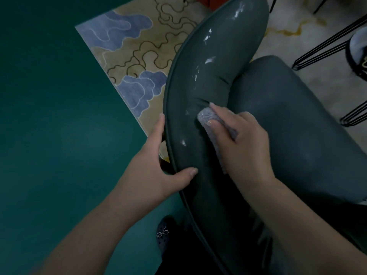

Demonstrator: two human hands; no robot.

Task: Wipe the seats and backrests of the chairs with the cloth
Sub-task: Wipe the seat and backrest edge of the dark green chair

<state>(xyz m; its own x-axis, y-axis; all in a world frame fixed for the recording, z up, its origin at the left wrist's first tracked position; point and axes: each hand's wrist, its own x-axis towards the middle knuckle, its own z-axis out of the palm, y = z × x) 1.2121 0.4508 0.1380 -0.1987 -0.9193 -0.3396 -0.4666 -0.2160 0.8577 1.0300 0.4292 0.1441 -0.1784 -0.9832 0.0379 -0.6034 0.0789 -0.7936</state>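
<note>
Nearest the camera, two bare forearms are seen reaching onto a dark green padded leather-look chair backrest [208,100], with a dark slipper with a pale bow stitch [164,234] below on the teal floor [59,116]. The backrest's piped edge is gripped by the left hand [158,161]: thumb curled over the front face, fingers wrapped behind the rim. A small grey fluffy cloth [210,120] is bunched and held by the right hand [238,139], fingers curled over it, and pressed against the lower inner face of the backrest, just beside the crease where it meets the dark green seat cushion [297,120]. White smears and flecks are seen higher up the backrest, well apart from the cloth. A beige rug with blue cloud shapes [139,52] is seen behind the chair, and black wire legs [325,50] of another piece of furniture to the right.

Step judged in hand: backrest wiping, lower section; the seat looks not yet wiped, though that cannot be told for sure. Next move likely needed: cloth to be swept upward along the backrest toward the white marks, pressure kept on, chair steadied by the left hand.
</note>
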